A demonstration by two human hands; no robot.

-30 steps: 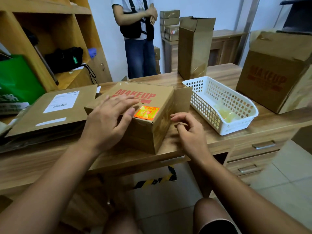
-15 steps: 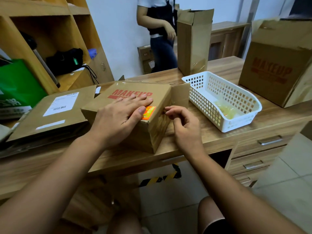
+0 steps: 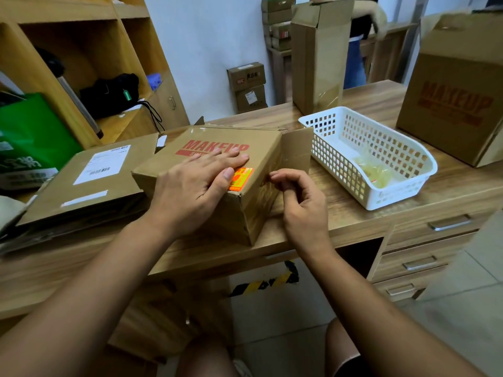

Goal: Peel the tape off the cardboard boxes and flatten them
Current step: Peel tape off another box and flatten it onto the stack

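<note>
A brown cardboard box (image 3: 253,213) printed MAKEUP in red lies on the wooden desk (image 3: 340,213) in front of me. My left hand (image 3: 196,186) presses flat on its top, thumb beside an orange sticker (image 3: 241,178). My right hand (image 3: 302,202) is at the box's right side, fingers curled, thumb and fingertips pinching at clear tape (image 3: 268,179) near the top edge. One end flap (image 3: 296,151) stands open at the right.
A white plastic basket (image 3: 402,197) holding crumpled clear tape sits to the right. A flattened box (image 3: 81,180) with a label lies to the left. A tall open box (image 3: 315,58) and a large MAKEUP box (image 3: 457,99) stand behind. A person stands at the back.
My left hand slid forward over the box top and now covers part of the red print. My right hand rose from the desk to the box's right upper edge. The person behind moved right.
</note>
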